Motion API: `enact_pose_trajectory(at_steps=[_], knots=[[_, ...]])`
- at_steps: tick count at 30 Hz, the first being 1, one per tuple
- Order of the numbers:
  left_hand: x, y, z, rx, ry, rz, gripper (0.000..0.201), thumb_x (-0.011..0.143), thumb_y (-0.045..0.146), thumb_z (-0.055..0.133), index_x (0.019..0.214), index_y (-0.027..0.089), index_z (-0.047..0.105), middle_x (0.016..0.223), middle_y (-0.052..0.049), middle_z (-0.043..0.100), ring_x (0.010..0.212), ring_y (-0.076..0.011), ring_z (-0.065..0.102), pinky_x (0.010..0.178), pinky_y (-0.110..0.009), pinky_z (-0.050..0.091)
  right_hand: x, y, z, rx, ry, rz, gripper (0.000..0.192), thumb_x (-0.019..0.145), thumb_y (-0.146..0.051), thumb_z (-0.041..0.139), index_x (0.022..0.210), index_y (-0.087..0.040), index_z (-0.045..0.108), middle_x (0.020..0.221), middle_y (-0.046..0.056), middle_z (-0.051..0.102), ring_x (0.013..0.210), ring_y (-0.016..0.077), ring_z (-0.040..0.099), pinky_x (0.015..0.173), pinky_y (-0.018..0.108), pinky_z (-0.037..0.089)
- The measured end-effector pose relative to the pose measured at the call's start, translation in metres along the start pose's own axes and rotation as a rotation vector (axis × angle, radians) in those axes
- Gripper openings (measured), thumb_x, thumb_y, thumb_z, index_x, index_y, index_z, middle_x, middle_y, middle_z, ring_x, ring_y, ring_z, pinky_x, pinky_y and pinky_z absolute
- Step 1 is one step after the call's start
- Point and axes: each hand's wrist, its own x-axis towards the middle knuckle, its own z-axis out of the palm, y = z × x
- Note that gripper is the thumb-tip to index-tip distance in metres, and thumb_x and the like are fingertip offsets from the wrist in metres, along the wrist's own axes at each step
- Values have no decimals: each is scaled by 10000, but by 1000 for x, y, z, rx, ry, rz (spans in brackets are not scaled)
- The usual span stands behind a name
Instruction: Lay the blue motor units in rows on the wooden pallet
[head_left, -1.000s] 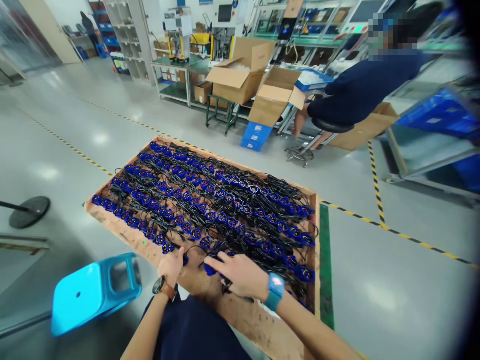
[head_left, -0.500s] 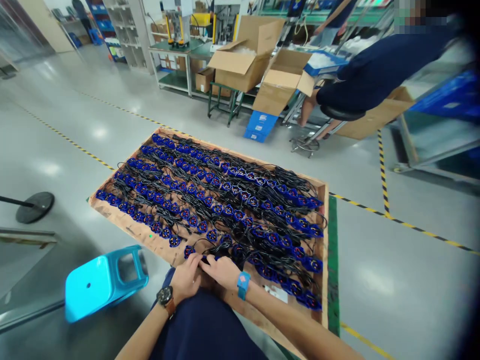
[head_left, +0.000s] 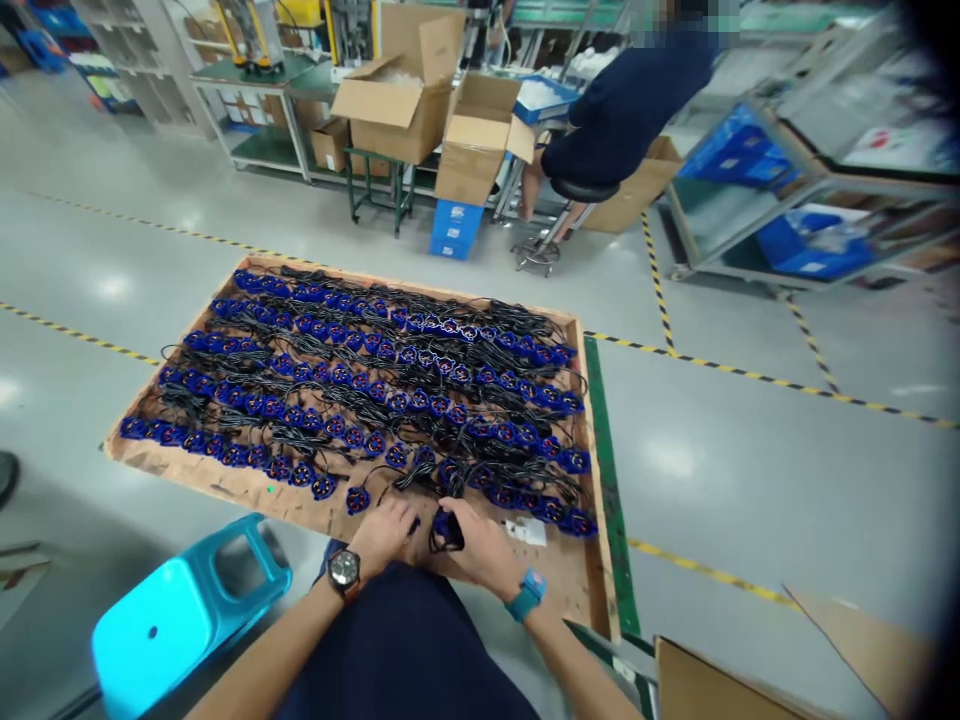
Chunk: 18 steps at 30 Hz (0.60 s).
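My right hand (head_left: 480, 545), with a teal band at its wrist, grips a dark blue part with black cable (head_left: 448, 528) near the front edge of the shallow wooden tray (head_left: 585, 590). Just left of it, my left hand (head_left: 384, 532) is closed, palm down, wearing a watch. A small dark blue bit shows at its fingertips; the rest is hidden. One round blue part (head_left: 358, 499) with coloured inner pieces lies beyond my left hand. Behind both hands, rows of similar blue parts (head_left: 418, 400) alternate with bundles of black cable (head_left: 375, 385).
A bright blue plastic stool (head_left: 161, 630) stands at lower left. White paper (head_left: 526, 530) lies in the tray by my right hand. Cardboard flaps (head_left: 720, 690) rise at lower right. Beyond the tray are open cartons (head_left: 390, 110) and a seated person (head_left: 637, 100).
My hands, close together before, are now apart. The right hand has moved right and holds a blue part with cable in plain sight. The whole view has swung to the right.
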Motion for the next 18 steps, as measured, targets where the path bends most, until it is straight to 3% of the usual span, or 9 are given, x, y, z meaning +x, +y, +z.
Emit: enact_pose_trajectory(at_steps=[4,8,13,18], knots=[[4,-5,-3,54,-38,402,162,968,163,506,1061,152,638,1046,-84,662,1012,-208,584,894,-318,482,-11,3,2,8,-3,-76,477,853,-207,593,1316,-208,478,1267,97,623,1030,236,666,822,322,520],[-1,-20,-13,106,-59,591,106,955,202,559,983,187,660,1003,-60,664,958,-189,573,865,-307,461,-10,-6,1,-213,-90,-218,513,828,-92,567,1317,-205,462,1253,97,611,959,196,657,740,272,498],[-9,-45,-32,155,-67,613,76,942,211,587,919,186,655,970,-54,660,914,-190,560,853,-325,457,5,-28,-7,-486,-74,-419,240,955,-113,455,1181,-171,513,1156,103,626,727,154,621,575,273,431],[-18,-64,-32,168,-59,538,131,929,164,584,1025,192,667,1140,-68,663,1103,-193,557,1133,-389,349,30,-47,-5,-550,-21,-622,164,1012,-163,378,1067,-173,533,1012,70,625,690,139,587,525,261,384]])
